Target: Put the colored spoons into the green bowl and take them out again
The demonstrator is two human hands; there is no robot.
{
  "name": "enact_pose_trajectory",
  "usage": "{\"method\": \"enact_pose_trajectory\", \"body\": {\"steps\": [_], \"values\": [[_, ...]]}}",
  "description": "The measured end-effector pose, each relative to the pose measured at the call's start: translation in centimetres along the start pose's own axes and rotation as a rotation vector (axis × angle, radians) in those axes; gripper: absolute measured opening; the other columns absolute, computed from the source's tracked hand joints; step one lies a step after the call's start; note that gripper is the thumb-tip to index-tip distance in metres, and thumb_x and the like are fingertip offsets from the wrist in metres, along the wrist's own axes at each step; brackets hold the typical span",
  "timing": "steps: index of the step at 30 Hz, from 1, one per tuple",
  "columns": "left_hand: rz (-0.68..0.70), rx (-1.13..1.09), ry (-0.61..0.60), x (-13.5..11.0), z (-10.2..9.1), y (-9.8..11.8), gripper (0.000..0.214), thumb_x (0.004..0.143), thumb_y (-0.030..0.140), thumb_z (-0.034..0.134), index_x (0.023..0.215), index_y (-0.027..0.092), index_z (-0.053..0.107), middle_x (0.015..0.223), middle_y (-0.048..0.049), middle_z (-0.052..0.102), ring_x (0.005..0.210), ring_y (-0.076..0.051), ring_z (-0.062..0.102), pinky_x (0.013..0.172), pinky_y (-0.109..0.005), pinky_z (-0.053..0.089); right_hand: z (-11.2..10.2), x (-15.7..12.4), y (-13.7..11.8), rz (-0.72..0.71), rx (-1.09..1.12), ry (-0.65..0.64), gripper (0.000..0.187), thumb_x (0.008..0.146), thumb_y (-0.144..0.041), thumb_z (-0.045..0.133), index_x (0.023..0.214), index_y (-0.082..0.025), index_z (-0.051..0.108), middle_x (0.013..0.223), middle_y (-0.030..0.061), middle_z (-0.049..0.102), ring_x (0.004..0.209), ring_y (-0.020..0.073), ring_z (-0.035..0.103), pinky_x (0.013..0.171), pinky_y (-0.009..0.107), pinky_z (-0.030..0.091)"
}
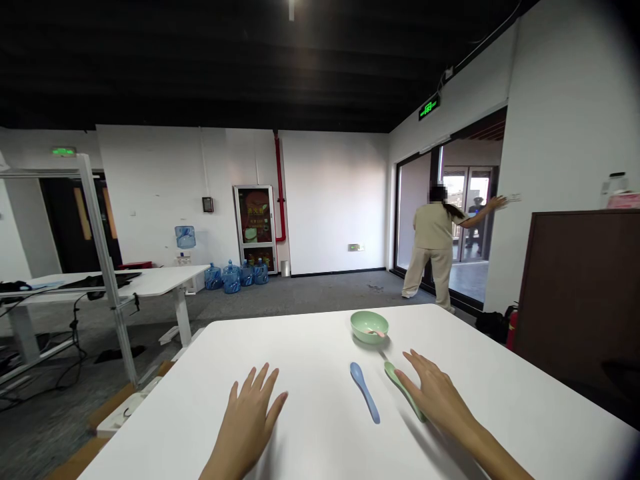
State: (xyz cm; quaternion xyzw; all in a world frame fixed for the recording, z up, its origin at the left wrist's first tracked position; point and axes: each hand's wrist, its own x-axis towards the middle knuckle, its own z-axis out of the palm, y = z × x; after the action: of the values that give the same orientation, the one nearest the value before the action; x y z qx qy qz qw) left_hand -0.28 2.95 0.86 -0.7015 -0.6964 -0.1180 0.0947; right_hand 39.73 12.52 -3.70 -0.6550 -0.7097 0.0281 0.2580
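Note:
My left hand (253, 417) lies flat on the white table (305, 340), fingers stretched out, holding nothing. My right hand (433, 393) also rests flat and open, its thumb side touching a green spoon (397, 379) that is partly hidden under it. A blue spoon (364, 392) lies between my two hands, just left of the green one. Farther back sits a green bowl (369, 326) with a small pink spoon (376, 331) inside.
A dark brown cabinet (580, 287) stands to the right of the table. A person (437, 247) in beige stands at the glass doorway beyond. To the left are a white desk (150, 280) and a metal frame (107, 267); water bottles (233, 275) line the back wall.

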Motion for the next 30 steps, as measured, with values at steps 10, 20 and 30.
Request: {"method": "enact_pose_trajectory", "body": {"steps": [10, 20, 30], "values": [[-0.011, 0.004, -0.028, 0.0, -0.3, 0.2, 0.056, 0.104, 0.048, 0.036, 0.153, 0.025, 0.052, 0.165, -0.0094, 0.047, 0.155, -0.036, 0.039, 0.122, -0.063, 0.037, -0.7, 0.9, -0.7, -0.005, 0.005, -0.012, 0.073, 0.100, -0.063, 0.035, 0.149, -0.014, 0.057, 0.156, 0.0149, 0.056, 0.148, 0.0325, 0.047, 0.118, 0.049, 0.040], [-0.002, -0.013, 0.017, 0.2, 0.3, -0.4, 0.056, 0.103, 0.049, 0.037, 0.151, 0.026, 0.055, 0.163, -0.0107, 0.050, 0.153, -0.037, 0.042, 0.121, -0.064, 0.039, -2.2, 8.1, -2.7, -0.074, -0.115, 0.009, 0.058, 0.104, -0.052, 0.036, 0.128, -0.014, 0.071, 0.131, 0.0181, 0.070, 0.125, 0.0329, 0.061, 0.100, 0.039, 0.045], [-0.009, -0.014, -0.011, 0.4, 0.6, -0.4, 0.056, 0.104, 0.050, 0.036, 0.152, 0.026, 0.054, 0.164, -0.0091, 0.050, 0.154, -0.036, 0.041, 0.122, -0.063, 0.039, -1.0, 15.4, -5.2, 0.070, -0.171, -0.123, 0.038, 0.097, -0.035, 0.050, 0.101, -0.009, 0.078, 0.112, 0.0216, 0.076, 0.109, 0.0290, 0.070, 0.083, 0.032, 0.045]]}}
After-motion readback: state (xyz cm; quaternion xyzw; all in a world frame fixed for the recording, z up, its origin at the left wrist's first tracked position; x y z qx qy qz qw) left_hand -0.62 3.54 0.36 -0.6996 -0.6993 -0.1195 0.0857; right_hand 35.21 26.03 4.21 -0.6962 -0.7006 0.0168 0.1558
